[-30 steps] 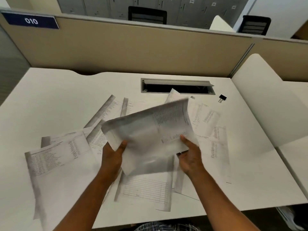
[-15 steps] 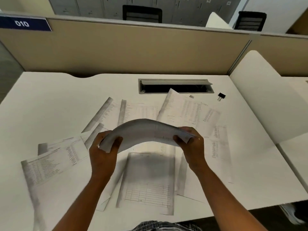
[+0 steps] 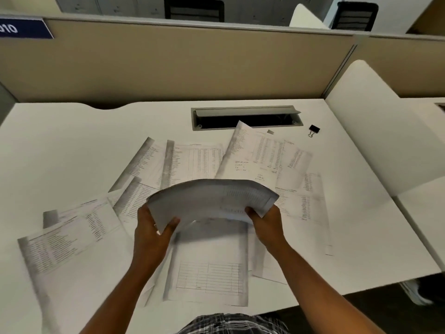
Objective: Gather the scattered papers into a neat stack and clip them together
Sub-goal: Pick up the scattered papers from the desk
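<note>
Bowed paper sheaf (image 3: 212, 198) gripped by left hand (image 3: 150, 233), right hand (image 3: 267, 226), flat printed sheets (image 3: 207, 273) below

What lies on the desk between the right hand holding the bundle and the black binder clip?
In the head view, loose printed sheets overlap between the right hand and the binder clip; nearest the clip, a strip of desk is bare.

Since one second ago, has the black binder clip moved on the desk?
No. The binder clip lies at the same spot, just right of the cable slot, apart from the papers. Its small shift in the picture comes from the head camera moving.
</note>
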### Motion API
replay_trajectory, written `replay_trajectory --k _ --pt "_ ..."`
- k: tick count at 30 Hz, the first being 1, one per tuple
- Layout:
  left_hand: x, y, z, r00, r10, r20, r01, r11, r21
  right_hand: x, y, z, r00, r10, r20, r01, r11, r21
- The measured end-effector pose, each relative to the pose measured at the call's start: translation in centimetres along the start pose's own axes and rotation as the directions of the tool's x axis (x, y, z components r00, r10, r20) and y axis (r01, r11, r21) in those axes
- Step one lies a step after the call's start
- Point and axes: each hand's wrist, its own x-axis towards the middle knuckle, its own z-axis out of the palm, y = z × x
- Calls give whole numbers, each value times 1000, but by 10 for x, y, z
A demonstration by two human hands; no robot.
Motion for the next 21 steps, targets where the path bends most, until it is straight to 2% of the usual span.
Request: replay_trajectory --k 2,3,4,6,7,9,11,13,15,17,18,20,21 --pt "1 17 -7 978 155 -140 -153 988 23 4 -7 -8 998 -43 -53 40 997 -60" --pt "4 29 -11 938 292 -189 -276 955 106 8 -14 -13 995 -87 -51 82 993 -90" --pt "8 42 -15 890 422 -170 -381 896 230 11 -22 -16 991 -133 -19 129 982 -136" --pt "18 63 -18 817 576 41 -527 715 459 15 -39 -18 970 -222 96 239 944 -228" --pt "24 70 -17 800 577 163 -569 646 509 17 -45 -19 959 -243 148 273 931 -242" --pt "36 76 -15 822 485 297 -565 632 530 22 -58 -19 926 -287 245 341 914 -220" --pt "45 80 -20 864 389 321 -504 684 527 28 -71 -21 903 -318 291 374 913 -165" --pt "52 78 -28 899 298 321 -435 693 574 34 -79 -23 909 -339 243 379 915 -141" --pt "55 69 -34 929 230 291 -364 715 597 41 -73 -29 929 -353 113 370 898 -239" --pt "54 59 -37 961 182 209 -269 798 539 50 -54 -41 961 -275 -34 241 891 -384" --pt "53 54 -38 976 148 160 -208 848 488 52 -42 -49 975 -196 -104 126 874 -469" --pt "52 40 -36 996 -1 85 -29 936 351 54 -14 -67 972 41 -231 -181 759 -626" --pt "50 30 -35 992 -95 80 71 962 263 51 0 -75 938 172 -299 -335 667 -666"
